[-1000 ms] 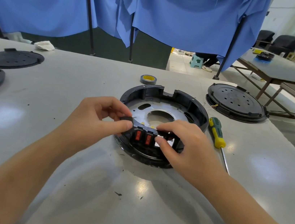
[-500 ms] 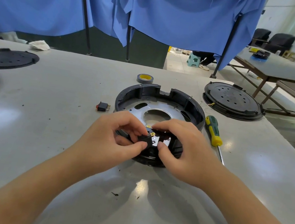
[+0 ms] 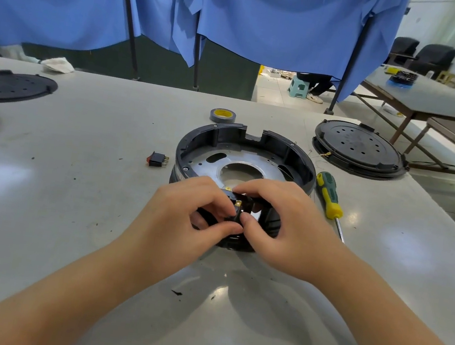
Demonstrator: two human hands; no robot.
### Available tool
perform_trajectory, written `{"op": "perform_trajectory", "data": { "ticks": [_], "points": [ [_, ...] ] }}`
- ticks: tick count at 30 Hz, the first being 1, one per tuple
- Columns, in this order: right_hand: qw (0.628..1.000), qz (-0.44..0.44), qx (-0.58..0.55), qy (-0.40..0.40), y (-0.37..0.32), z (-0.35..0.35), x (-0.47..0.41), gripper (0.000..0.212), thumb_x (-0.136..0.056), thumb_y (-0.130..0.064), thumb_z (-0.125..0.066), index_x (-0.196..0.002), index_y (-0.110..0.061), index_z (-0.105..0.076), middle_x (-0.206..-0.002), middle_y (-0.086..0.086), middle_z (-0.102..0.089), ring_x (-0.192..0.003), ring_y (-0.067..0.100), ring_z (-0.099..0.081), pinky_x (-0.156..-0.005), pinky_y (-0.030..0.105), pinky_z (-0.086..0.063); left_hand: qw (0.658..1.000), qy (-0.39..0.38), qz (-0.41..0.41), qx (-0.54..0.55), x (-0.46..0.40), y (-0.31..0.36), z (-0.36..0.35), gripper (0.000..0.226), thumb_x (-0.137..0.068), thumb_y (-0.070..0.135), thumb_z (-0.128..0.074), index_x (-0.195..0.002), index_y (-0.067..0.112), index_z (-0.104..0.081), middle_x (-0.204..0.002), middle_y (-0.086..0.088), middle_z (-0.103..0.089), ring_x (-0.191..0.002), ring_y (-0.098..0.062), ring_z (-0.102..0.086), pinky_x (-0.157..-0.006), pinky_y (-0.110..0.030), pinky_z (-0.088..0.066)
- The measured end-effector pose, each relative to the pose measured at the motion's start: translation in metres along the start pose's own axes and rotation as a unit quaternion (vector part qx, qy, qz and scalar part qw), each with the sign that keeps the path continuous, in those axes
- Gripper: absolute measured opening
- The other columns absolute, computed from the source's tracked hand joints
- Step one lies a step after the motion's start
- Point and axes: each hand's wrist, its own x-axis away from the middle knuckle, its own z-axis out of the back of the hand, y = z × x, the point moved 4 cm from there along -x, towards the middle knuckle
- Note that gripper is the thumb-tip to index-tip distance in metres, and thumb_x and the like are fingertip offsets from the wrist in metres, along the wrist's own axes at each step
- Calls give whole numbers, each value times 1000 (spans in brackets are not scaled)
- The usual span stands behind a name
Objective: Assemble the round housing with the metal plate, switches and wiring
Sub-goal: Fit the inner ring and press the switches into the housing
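Risk: rocker switch (image 3: 237, 208) cocking in its slot at near rim of round housing (image 3: 248, 152), frame centre, and bending brass terminals if forced. Left hand (image 3: 185, 216) and right hand (image 3: 281, 220) both pinching it, fingers curled, wrists low. 1 spare switch (image 3: 158, 159) lying centre-left on table (image 3: 73, 180).

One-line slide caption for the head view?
Both hands hold a small black switch at the near rim of the round housing; a spare switch lies on the table.
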Motion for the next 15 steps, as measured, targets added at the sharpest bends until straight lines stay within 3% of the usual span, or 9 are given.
{"op": "perform_trajectory", "data": {
  "ticks": [15],
  "points": [
    [999, -6, -22, -35, 0, 3, -3, 34, -81, -25, -60, -115, -19, -66, -98, -11, -69, -92, 7, -62, -83, 26, -46, 999, 38, -5, -17, 1, -1, -1, 11, -74, 12, -81, -83, 11, -74, -81, 8, -69, -77, -7, -67, -58, -29, -55]
  ]
}}
